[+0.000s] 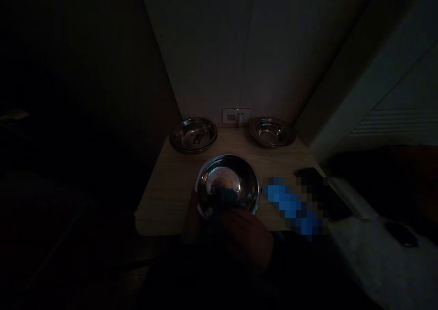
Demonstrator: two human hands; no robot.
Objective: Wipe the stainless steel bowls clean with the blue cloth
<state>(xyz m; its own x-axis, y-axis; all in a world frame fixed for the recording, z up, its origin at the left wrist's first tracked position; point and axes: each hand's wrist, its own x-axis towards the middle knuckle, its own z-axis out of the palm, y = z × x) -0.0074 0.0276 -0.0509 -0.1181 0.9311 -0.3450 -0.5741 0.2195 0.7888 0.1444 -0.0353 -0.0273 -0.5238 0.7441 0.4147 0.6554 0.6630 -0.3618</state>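
A shiny steel bowl [253,182] stands near the front of the wooden table, with a round coloured sticker [220,183] on its inner bottom. At its left rim is my left hand [191,221], closed against the side; most of its fingers are lost in the dark. My right hand [248,234] reaches over the near rim, its fingers closed on a dark bluish cloth [226,197]. That cloth lies against the inside of the bowl, close to the sticker. Deep shadow hides where the cloth ends below.
Steel dishes [193,136] with a label sit at the table's back left, nested steel bowls [272,133] at back right. A wall socket [236,116] is between them. To the right lie a blurred-out blue thing [290,207] and a dark flat object [333,198]. The table [160,200] has a rounded front-left corner.
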